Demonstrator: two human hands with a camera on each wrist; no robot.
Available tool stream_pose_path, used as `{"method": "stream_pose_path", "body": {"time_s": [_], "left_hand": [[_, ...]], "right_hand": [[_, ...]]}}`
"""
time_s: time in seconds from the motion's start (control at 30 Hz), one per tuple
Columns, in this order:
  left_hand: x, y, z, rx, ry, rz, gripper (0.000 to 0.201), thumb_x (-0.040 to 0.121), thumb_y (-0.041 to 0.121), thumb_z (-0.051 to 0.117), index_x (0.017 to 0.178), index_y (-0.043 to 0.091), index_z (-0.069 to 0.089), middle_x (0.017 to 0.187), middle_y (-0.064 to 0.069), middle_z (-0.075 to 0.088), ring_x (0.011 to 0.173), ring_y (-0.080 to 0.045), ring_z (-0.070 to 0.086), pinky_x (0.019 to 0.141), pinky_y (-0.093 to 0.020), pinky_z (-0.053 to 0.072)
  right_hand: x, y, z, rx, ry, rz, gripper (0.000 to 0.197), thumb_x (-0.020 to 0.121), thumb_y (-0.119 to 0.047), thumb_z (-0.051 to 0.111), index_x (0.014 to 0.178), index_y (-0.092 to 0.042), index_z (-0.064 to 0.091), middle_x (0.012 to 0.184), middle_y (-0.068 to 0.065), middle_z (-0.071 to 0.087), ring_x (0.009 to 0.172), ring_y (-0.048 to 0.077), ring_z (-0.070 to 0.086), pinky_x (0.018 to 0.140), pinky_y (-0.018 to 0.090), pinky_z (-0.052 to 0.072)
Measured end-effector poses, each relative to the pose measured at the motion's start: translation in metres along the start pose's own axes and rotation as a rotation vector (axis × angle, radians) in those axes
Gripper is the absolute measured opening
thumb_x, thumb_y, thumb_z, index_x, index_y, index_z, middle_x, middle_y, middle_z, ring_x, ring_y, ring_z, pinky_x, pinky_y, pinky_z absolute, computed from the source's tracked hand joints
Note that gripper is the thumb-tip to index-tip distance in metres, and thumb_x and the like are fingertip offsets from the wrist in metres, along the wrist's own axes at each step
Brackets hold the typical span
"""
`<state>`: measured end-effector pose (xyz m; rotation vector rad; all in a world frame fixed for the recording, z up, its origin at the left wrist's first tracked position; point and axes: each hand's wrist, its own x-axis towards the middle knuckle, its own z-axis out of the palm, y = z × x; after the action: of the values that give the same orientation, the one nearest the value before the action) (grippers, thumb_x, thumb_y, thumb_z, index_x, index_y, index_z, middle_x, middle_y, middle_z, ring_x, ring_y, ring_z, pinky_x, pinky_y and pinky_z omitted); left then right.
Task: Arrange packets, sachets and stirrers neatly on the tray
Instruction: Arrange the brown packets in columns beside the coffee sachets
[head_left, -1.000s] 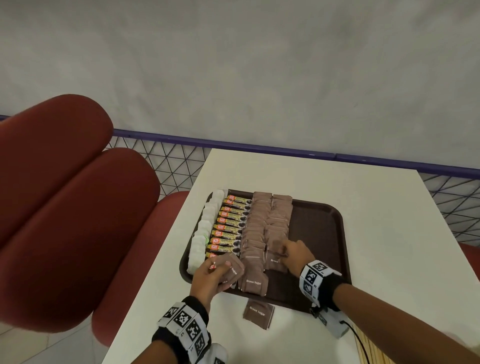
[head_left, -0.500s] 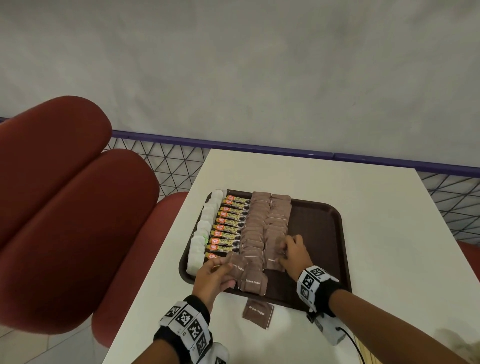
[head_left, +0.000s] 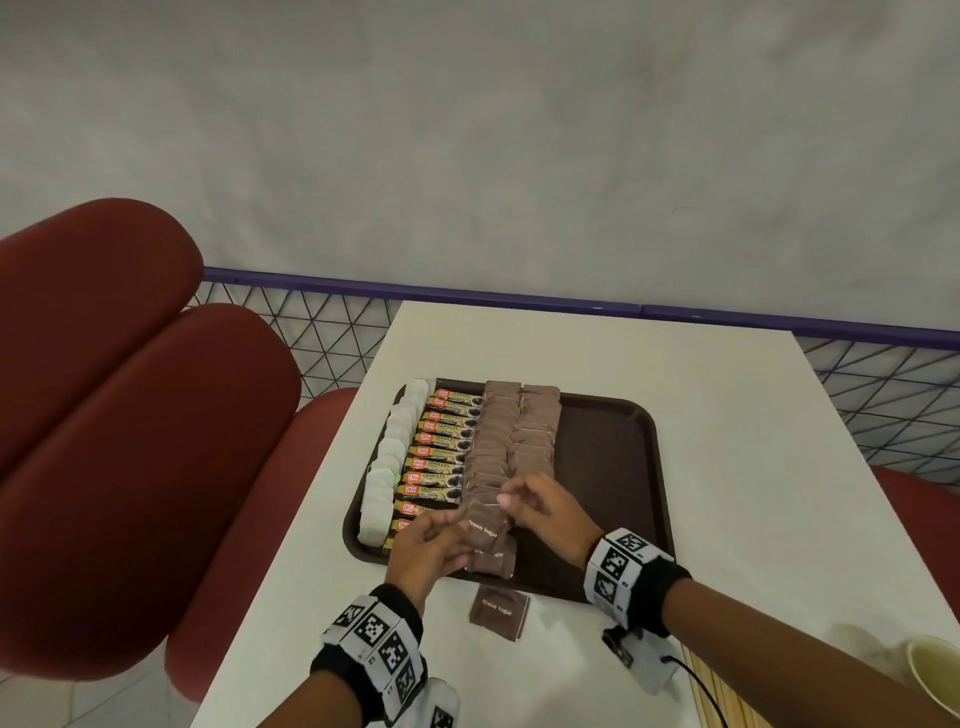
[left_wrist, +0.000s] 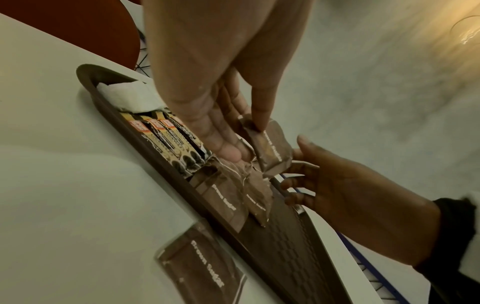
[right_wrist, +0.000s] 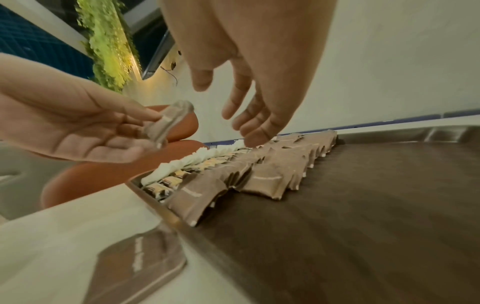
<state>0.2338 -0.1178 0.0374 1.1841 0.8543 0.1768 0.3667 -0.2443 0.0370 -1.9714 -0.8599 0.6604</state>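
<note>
A dark brown tray (head_left: 608, 467) holds a column of white sachets (head_left: 389, 467), a column of coffee granule sticks (head_left: 441, 452) and two overlapping columns of brown sugar packets (head_left: 509, 436). My left hand (head_left: 457, 535) pinches one brown sugar packet (left_wrist: 271, 146) just above the near end of the left brown column. Beside that packet my right hand (head_left: 511, 499) is open, its fingers (left_wrist: 293, 156) spread close to the packet's edge. In the right wrist view the right hand (right_wrist: 233, 102) hovers over the packet rows. Another brown sugar packet (head_left: 498, 613) lies on the table in front of the tray.
The white table (head_left: 727, 441) has red padded seats (head_left: 130, 441) to its left and a railing with mesh (head_left: 311, 332) behind. A paper cup (head_left: 935, 675) and what look like wooden stirrers (head_left: 709, 696) sit at the near right edge.
My left hand has carried its brown packet rightwards over the left brown column. My right hand has left the right column and come towards that packet with fingers spread.
</note>
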Motion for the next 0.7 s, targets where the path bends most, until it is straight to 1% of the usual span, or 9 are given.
{"method": "stream_pose_path", "body": {"time_s": [0.07,0.13,0.17,0.23,0.33,0.4,0.5,0.6,0.7], "left_hand": [[-0.001,-0.001,0.003,-0.001,-0.007,0.0,0.017,0.086,0.006,0.062,0.103,0.004,0.061,0.091,-0.013,0.07,0.075,-0.019,0.068,0.071,-0.029,0.054],[-0.002,-0.003,0.005,-0.005,-0.018,-0.005,0.016,0.086,0.005,0.063,0.101,0.004,0.06,0.09,-0.013,0.068,0.075,-0.019,0.066,0.073,-0.03,0.054],[-0.004,-0.003,0.005,-0.012,-0.025,-0.01,0.014,0.086,0.003,0.062,0.099,0.005,0.059,0.09,-0.013,0.068,0.075,-0.019,0.067,0.071,-0.029,0.055],[-0.006,-0.002,0.005,-0.028,-0.033,-0.018,0.012,0.086,0.001,0.06,0.096,0.007,0.057,0.094,-0.013,0.068,0.082,-0.022,0.068,0.07,-0.027,0.054],[-0.007,-0.002,-0.002,-0.052,-0.012,-0.026,0.013,0.086,0.003,0.061,0.098,0.007,0.057,0.099,-0.015,0.07,0.091,-0.027,0.068,0.073,-0.029,0.053],[-0.007,-0.003,-0.01,-0.063,0.019,-0.042,0.014,0.087,0.001,0.059,0.099,0.007,0.058,0.098,-0.017,0.069,0.09,-0.028,0.068,0.074,-0.03,0.053],[-0.008,-0.005,-0.021,-0.064,0.048,-0.073,0.012,0.087,0.0,0.058,0.097,0.006,0.059,0.093,-0.016,0.069,0.084,-0.027,0.068,0.071,-0.029,0.053],[-0.01,-0.008,-0.027,0.001,0.019,-0.117,0.012,0.086,0.001,0.06,0.097,0.006,0.06,0.088,-0.012,0.07,0.079,-0.023,0.068,0.067,-0.027,0.053],[-0.011,-0.014,-0.029,0.1,-0.026,-0.164,0.011,0.086,0.003,0.061,0.096,0.007,0.062,0.086,-0.009,0.07,0.076,-0.021,0.068,0.065,-0.026,0.051]], "right_hand": [[-0.005,-0.003,0.004,0.04,-0.099,0.02,0.027,0.089,-0.026,0.059,0.11,-0.011,0.058,0.099,0.001,0.057,0.088,0.011,0.053,0.078,0.021,0.045],[-0.008,-0.002,0.008,0.028,-0.122,0.019,0.018,0.087,-0.018,0.061,0.1,-0.006,0.059,0.096,0.015,0.062,0.085,0.022,0.058,0.08,0.033,0.049],[-0.009,0.0,0.01,0.007,-0.103,0.015,0.012,0.087,-0.015,0.061,0.094,-0.007,0.059,0.094,0.016,0.063,0.086,0.026,0.059,0.081,0.035,0.049],[-0.009,0.003,0.008,-0.064,0.01,0.009,0.004,0.087,-0.012,0.06,0.09,-0.011,0.058,0.092,0.008,0.059,0.087,0.024,0.057,0.079,0.026,0.046],[-0.003,0.013,-0.005,-0.209,0.203,0.095,0.013,0.087,-0.011,0.058,0.098,-0.003,0.061,0.096,0.006,0.052,0.089,0.02,0.053,0.082,0.025,0.042],[0.001,0.022,-0.016,-0.254,0.219,0.204,0.016,0.088,-0.011,0.057,0.101,-0.004,0.061,0.101,0.01,0.056,0.093,0.023,0.056,0.086,0.028,0.042],[0.003,0.031,-0.027,-0.247,0.131,0.282,0.011,0.087,-0.008,0.056,0.099,-0.009,0.059,0.095,0.008,0.062,0.09,0.023,0.06,0.086,0.031,0.047],[0.004,0.034,-0.029,-0.293,0.009,0.303,0.014,0.085,-0.006,0.057,0.09,-0.019,0.052,0.077,-0.006,0.052,0.081,0.019,0.054,0.083,0.035,0.05],[0.008,0.034,-0.025,-0.31,-0.053,0.357,0.023,0.083,-0.004,0.057,0.078,-0.025,0.052,0.072,-0.008,0.047,0.079,0.02,0.053,0.083,0.036,0.051]]}}
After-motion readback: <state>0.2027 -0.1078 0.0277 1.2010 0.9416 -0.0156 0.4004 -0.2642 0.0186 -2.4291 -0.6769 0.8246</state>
